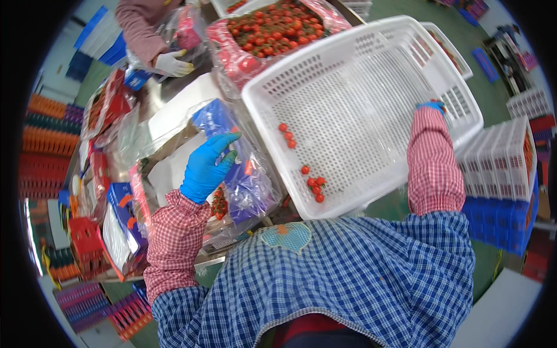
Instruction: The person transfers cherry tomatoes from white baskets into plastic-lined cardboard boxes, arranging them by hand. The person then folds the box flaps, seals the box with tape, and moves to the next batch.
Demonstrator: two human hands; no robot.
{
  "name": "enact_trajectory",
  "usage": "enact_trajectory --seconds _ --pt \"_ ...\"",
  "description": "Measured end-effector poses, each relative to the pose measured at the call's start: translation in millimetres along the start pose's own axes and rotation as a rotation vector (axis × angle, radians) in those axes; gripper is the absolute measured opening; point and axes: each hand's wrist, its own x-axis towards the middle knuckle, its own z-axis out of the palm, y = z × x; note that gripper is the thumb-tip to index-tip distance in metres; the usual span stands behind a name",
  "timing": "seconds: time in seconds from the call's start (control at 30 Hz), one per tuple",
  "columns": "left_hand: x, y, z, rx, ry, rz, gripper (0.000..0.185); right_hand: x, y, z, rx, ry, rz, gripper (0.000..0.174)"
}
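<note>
A large white perforated plastic basket lies tilted before me, with a few loose cherry tomatoes near its left wall and a small cluster in the lower left corner. My right hand, in a blue glove, is at the basket's right end; the sleeve hides most of it, and its grip does not show. My left hand, also blue-gloved, hovers over a plastic-lined carton left of the basket, its fingers apart and nothing visible between them. Below it, cherry tomatoes on the vine lie inside the carton.
A co-worker's white-gloved hand rests by a plastic-wrapped package at the upper left. Beyond the basket stands a lined box full of cherry tomatoes. White crates are stacked on a blue crate at my right. More packed cartons line the left side.
</note>
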Motion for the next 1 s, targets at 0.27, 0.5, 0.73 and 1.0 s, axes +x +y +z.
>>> enact_trajectory --seconds 0.27,0.5,0.73,1.0 --pt "-158.7 -92.8 -74.7 0.255 0.138 -0.299 0.036 -223.8 -120.8 -82.1 0.86 -0.696 -0.82 0.063" --pt "-229.9 -101.2 -27.9 0.242 -0.512 -0.477 0.062 -587.3 -216.2 -50.1 0.419 -1.44 -2.209 0.082" --pt "-177.7 -97.0 -20.4 0.306 -0.387 -0.297 0.06 -580.7 -217.0 -17.1 -0.647 -0.924 -2.035 0.076" --pt "-82.2 -45.2 40.2 0.482 -0.248 -0.238 0.086 -474.7 -178.5 -117.0 0.369 -0.88 -1.782 0.045"
